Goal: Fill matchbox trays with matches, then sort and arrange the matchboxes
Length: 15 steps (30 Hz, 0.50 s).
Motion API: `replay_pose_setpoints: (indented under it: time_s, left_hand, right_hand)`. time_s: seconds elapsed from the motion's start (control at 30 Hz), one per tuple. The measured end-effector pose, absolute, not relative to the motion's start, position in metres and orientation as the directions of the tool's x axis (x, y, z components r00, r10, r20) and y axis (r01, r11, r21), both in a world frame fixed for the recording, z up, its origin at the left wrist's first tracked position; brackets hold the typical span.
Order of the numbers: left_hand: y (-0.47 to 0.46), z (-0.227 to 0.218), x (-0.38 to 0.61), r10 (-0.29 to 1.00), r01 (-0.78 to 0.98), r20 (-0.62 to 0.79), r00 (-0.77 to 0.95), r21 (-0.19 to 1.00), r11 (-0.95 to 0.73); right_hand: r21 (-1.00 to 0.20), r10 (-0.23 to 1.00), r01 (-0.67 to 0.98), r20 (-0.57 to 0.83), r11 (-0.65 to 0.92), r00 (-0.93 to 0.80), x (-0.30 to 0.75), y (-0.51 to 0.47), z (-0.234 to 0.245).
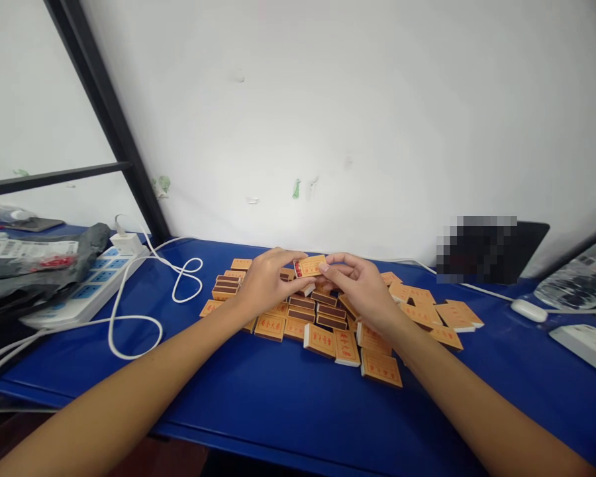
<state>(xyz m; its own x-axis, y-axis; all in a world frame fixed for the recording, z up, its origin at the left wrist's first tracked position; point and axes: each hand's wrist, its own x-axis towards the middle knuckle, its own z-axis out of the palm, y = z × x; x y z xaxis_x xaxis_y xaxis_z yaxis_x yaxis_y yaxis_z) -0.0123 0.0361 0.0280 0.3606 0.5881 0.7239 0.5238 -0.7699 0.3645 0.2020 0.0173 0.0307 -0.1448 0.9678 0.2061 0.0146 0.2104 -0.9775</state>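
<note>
Over a heap of orange matchboxes, my two hands hold one matchbox (312,266) between them. Its tray is slid partly out at the left end, where red match heads (298,266) show. My left hand (263,281) is closed around that left end, index finger above and thumb below. The thumb of my right hand (365,285) presses the right end of the box against the fingers behind it. Beneath the hands lie more matchboxes (269,326), some flat with red lettering up, others on edge with dark striking strips (331,321) showing. My hands hide part of the heap.
On the left are a white power strip (92,281), looping white cables (113,311) and a dark plastic parcel (44,258). A black tablet-like panel (526,248) leans at the back right, near a white mouse-shaped object (528,310). A wall (328,132) closes off the blue table (258,397).
</note>
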Motion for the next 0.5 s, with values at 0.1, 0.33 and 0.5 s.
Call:
replay_pose_setpoints:
  time_s: [0.1,0.33,0.5]
  left_hand:
    - [0.039,0.027,-0.014,0.577,0.54,0.722,0.381,0.333,-0.773]
    - [0.046,0.029,-0.019,0.653,0.596,0.642,0.402,0.358,-0.719]
    - [0.048,0.037,-0.023,0.707,0.555,0.601,0.373,0.467,-0.689]
  right_hand:
    - [-0.975,0.968,0.034,0.213,0.22,-0.133,0.204,0.019,0.03]
    - [-0.982,0.975,0.052,0.17,0.179,-0.143,0.206,0.024,0.028]
    - [-0.992,0.989,0.031,0.122,0.125,-0.084,0.215,0.028,0.033]
